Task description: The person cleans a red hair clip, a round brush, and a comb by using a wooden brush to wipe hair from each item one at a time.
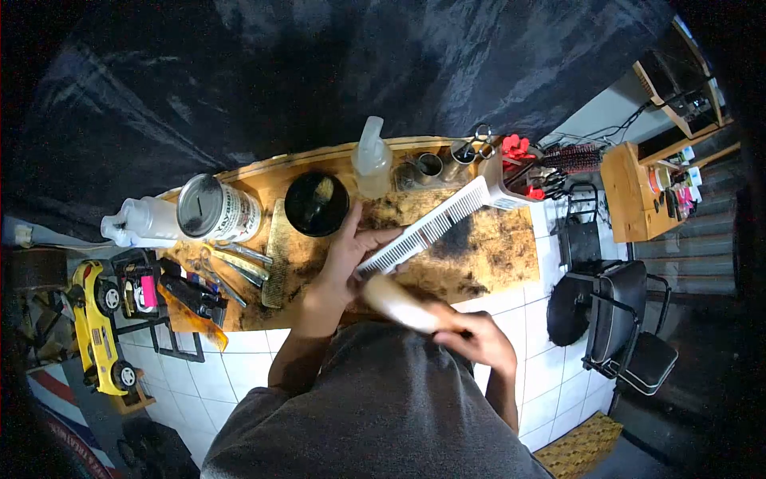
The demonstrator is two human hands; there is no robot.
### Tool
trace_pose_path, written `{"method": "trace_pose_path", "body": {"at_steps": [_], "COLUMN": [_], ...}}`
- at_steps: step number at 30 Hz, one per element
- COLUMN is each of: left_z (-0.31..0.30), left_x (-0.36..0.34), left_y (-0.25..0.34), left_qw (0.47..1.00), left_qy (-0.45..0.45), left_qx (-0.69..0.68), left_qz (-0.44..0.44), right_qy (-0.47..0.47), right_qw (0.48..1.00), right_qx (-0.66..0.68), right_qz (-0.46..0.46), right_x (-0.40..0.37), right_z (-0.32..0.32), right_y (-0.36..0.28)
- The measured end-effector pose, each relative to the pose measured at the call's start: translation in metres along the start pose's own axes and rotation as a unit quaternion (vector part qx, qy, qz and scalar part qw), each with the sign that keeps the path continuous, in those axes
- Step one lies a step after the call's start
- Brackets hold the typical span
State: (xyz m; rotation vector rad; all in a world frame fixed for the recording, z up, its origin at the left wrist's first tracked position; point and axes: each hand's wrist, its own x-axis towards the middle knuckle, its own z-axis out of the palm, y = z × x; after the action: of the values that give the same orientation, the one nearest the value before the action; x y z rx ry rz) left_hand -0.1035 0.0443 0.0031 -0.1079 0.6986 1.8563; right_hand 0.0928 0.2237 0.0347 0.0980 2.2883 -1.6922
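My left hand (343, 259) is closed on the near end of a long white comb (435, 226), which slants up and right over the worn wooden table (503, 247). My right hand (483, 342) grips the wooden handle of a pale-bristled brush (395, 303), smeared by motion. Its bristle end lies right at the comb's near end, beside my left hand. Just beyond my left fingers stands a round black bowl (299, 209) with something tan inside. Left of that, a tan flat comb (276, 259) rests on the wood.
A clear spray bottle (372, 168), metal cups (429, 164) and a white holder (504, 191) of red clips and scissors line the back. On the left are a white can (227, 211), scissors (227, 275) and black clippers (187, 294). A black chair (622, 299) stands right.
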Motion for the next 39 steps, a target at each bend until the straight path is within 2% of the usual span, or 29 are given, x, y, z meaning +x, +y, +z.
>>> {"method": "trace_pose_path", "body": {"at_steps": [2,3,4,5,6,8,10,12,14,15,16,18,20,21,22,24,25,26,27,28,29,30,32,33,34,35,36,38,39], "left_z": [0.007,0.013,0.032,-0.003,0.012,0.006,0.006,0.007,0.008,0.007,0.005,-0.003,0.004,-0.001,-0.003,0.012,0.007,0.004,0.001,0.001,0.004,0.005,0.016,0.028,0.031,0.018,0.005,0.014,0.01], "left_x": [-0.001,-0.01,-0.021,-0.003,-0.008,-0.009,-0.007,-0.004,0.001,0.0,-0.003,-0.007,-0.006,-0.005,-0.006,-0.011,-0.008,-0.006,-0.004,-0.004,-0.005,-0.004,-0.005,-0.013,-0.016,-0.013,-0.01,-0.012,-0.012], "left_y": [-0.004,-0.008,-0.004,-0.008,-0.005,-0.008,-0.01,-0.011,-0.009,-0.005,-0.001,-0.004,-0.004,-0.009,-0.012,-0.008,-0.009,-0.009,-0.01,-0.01,-0.012,-0.01,-0.001,0.001,0.003,-0.004,-0.012,-0.011,-0.011], "left_qw": [0.997,0.99,0.98,0.992,0.999,0.998,0.999,0.999,0.993,0.998,1.0,0.997,0.998,0.995,0.995,0.996,0.998,0.998,0.996,0.991,0.997,0.997,0.979,0.993,0.995,0.998,1.0,0.999,0.998], "left_qy": [0.046,0.056,0.064,-0.083,0.033,0.006,0.004,0.004,0.112,0.059,0.007,-0.046,-0.045,-0.081,-0.086,0.014,-0.043,-0.046,-0.091,-0.135,-0.077,-0.077,-0.201,-0.105,-0.084,-0.048,-0.015,-0.041,-0.058], "left_qx": [0.032,0.083,0.133,-0.098,-0.031,-0.059,-0.052,-0.045,-0.021,-0.012,-0.004,-0.053,0.047,0.048,0.049,0.087,0.043,0.044,0.019,-0.008,0.004,0.004,-0.034,-0.042,-0.037,-0.014,0.01,0.033,0.027], "left_qz": [0.056,0.094,0.132,0.017,0.021,0.004,0.005,0.007,0.039,0.026,0.013,0.015,0.014,0.033,0.031,-0.005,-0.014,-0.014,-0.012,-0.01,0.003,0.004,-0.004,-0.02,-0.041,-0.027,-0.012,-0.011,-0.024], "right_qy": [-0.063,0.008,0.071,0.151,0.23,0.393,0.419,0.259,0.113,0.041,-0.029,-0.008,0.137,0.169,0.308,0.462,0.436,0.407,0.319,0.213,0.177,0.096,-0.057,-0.021,0.015,0.077,0.16,0.359,0.363], "right_qw": [0.997,0.996,0.989,0.981,0.967,0.919,0.907,0.966,0.99,0.986,0.995,0.996,0.982,0.985,0.951,0.885,0.899,0.912,0.948,0.969,0.983,0.994,0.996,1.0,0.998,0.996,0.985,0.931,0.929], "right_qx": [-0.03,0.023,0.01,0.012,0.014,-0.009,0.038,0.01,-0.046,-0.088,-0.092,-0.044,0.007,-0.009,-0.002,0.014,0.015,0.015,0.022,-0.03,-0.034,-0.019,-0.047,-0.015,0.017,0.021,0.01,0.038,0.039], "right_qz": [0.043,-0.08,-0.131,-0.119,-0.107,-0.036,0.003,0.0,-0.068,-0.132,-0.025,-0.077,-0.127,-0.043,-0.01,-0.046,-0.044,-0.042,0.005,0.122,-0.045,-0.054,0.042,-0.01,-0.062,-0.04,-0.066,-0.059,-0.06], "right_x": [-0.001,-0.003,-0.006,-0.01,-0.011,-0.002,0.004,0.001,0.003,0.005,0.005,-0.004,-0.008,-0.016,-0.015,0.002,0.001,0.0,-0.004,-0.003,-0.001,0.0,0.002,-0.001,-0.005,-0.01,-0.013,-0.007,-0.004], "right_z": [-0.007,-0.005,-0.008,-0.014,-0.018,-0.022,-0.015,-0.005,0.006,0.007,0.002,-0.005,-0.015,-0.029,-0.028,-0.026,-0.024,-0.021,-0.018,-0.015,-0.003,0.003,-0.003,-0.003,-0.005,-0.009,-0.015,-0.017,-0.017], "right_y": [-0.02,-0.01,0.004,0.011,0.012,0.0,-0.01,-0.005,0.0,0.006,-0.026,-0.015,-0.002,-0.005,-0.009,-0.012,-0.004,0.0,0.001,-0.017,-0.003,-0.004,-0.028,-0.022,-0.013,-0.009,0.0,-0.001,0.002]}}
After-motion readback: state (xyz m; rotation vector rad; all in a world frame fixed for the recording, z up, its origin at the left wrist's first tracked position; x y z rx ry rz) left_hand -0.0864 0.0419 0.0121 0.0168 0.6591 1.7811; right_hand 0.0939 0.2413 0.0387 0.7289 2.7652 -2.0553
